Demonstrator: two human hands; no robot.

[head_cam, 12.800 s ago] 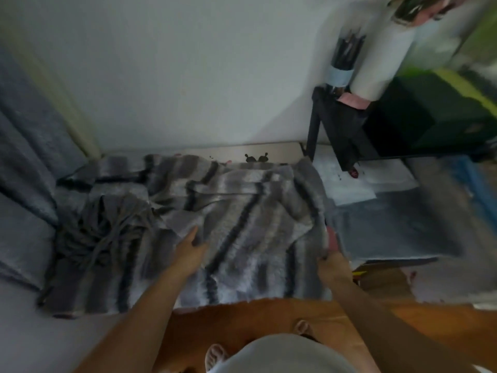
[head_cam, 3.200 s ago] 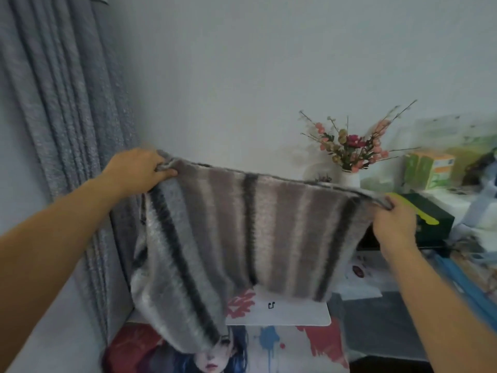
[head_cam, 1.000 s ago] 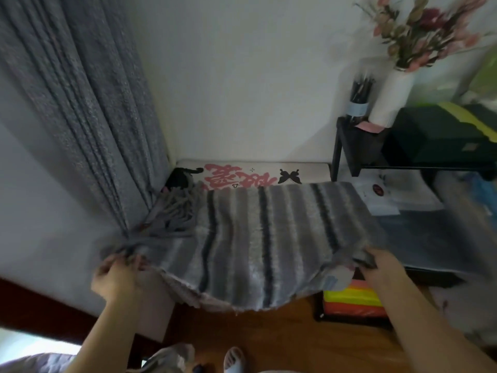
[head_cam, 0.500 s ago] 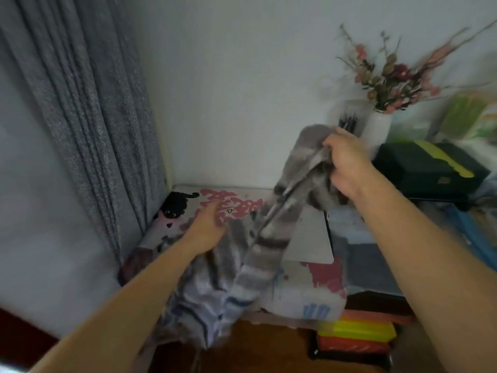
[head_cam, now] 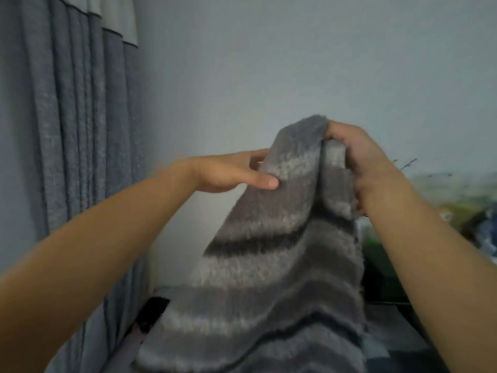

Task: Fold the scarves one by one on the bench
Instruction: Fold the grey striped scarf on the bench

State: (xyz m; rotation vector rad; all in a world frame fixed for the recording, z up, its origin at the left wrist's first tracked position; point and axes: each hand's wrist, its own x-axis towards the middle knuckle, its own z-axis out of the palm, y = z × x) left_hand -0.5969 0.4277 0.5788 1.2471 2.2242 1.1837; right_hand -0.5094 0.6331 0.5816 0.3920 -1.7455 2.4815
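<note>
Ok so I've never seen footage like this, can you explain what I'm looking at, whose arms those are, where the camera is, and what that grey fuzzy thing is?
There is no machine here. The camera sits on a person's head, looking forward and down, so the two bare arms are that person's own. The fuzzy thing is a grey striped scarf, lifted in front of a plain wall. The right hand grips its bunched top edge. The left hand pinches the scarf's side edge just below, thumb lying flat on the front. The scarf's lower part hangs down out of the picture. A grey curtain hangs on the left. The bench surface is mostly hidden by the scarf.
</note>
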